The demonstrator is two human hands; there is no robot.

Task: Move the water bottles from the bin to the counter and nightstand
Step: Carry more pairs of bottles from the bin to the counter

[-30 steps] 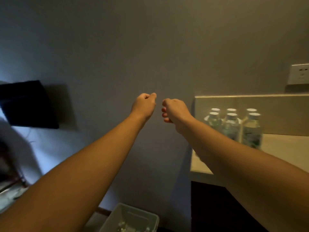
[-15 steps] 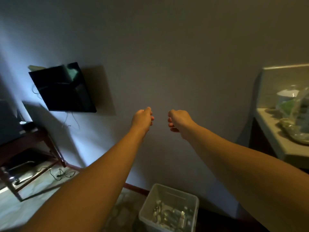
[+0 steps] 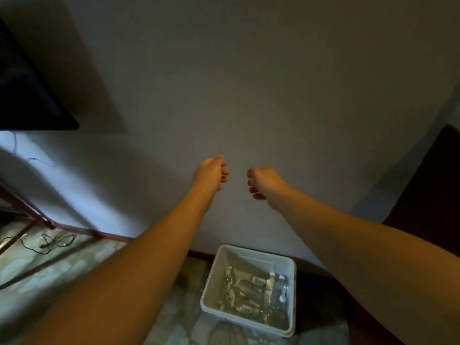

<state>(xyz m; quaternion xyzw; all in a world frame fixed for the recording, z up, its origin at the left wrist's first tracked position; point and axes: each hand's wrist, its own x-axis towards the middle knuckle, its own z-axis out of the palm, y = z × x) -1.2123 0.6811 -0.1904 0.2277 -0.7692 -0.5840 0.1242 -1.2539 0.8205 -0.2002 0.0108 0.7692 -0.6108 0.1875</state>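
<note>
A pale plastic bin stands on the floor against the wall, low and right of centre. Several clear water bottles with white caps lie jumbled inside it. Both my arms stretch forward above the bin toward the wall. My left hand is curled loosely with nothing in it. My right hand hangs beside it, fingers bent downward, also holding nothing. Both hands are well above the bin and apart from the bottles. The counter and nightstand tops are out of view.
A dark wall-mounted screen fills the upper left. Below it stand the red-brown legs of a table, with loose cables on the patterned floor. A dark cabinet side rises at the right edge.
My view has swung left and down, away from the counter with its bottles. The bin has come further into view below my arms. Both hands stay empty and have drifted slightly apart.
</note>
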